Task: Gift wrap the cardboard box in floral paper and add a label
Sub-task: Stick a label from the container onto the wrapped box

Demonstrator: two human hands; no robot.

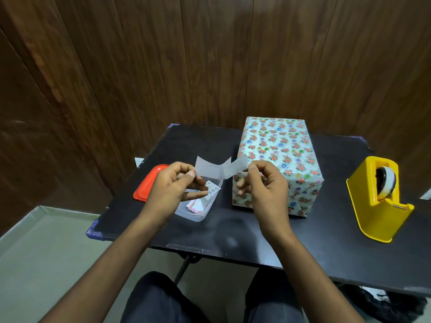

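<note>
1. The left hand point(173, 186) and the right hand point(263, 183) are raised side by side above a black tabletop point(233, 234). Between them they hold a white paper strip point(220, 170). The left thumb and fingers pinch its left end, and the right thumb and forefinger pinch its right end.
2. The strip is bent and partly separated into two layers in the middle; whether it is a label coming off its backing I cannot tell.
3. The box wrapped in floral paper point(278, 155) stands on the tabletop just beyond and to the right of the right hand, fully covered in a pale print with red, blue and green flowers.
4. Under and just beyond the left hand is a clear plastic container point(201, 213), open, with small printed paper slips point(210, 191) inside; some show the digit 5.
5. Its red lid point(149, 185) lies flat on the tabletop to the left of the left hand, touching or just beside the container.
6. A yellow tape dispenser point(377, 199) with a roll of tape stands well to the right of the right hand, near the tabletop's right side.
7. Dark wood-grain wall panels point(210, 66) rise behind the table.
8. A pale floor point(46, 252) shows to the left below the left forearm.
9. The person's knees in dark trousers point(158, 301) sit beneath both forearms.
</note>
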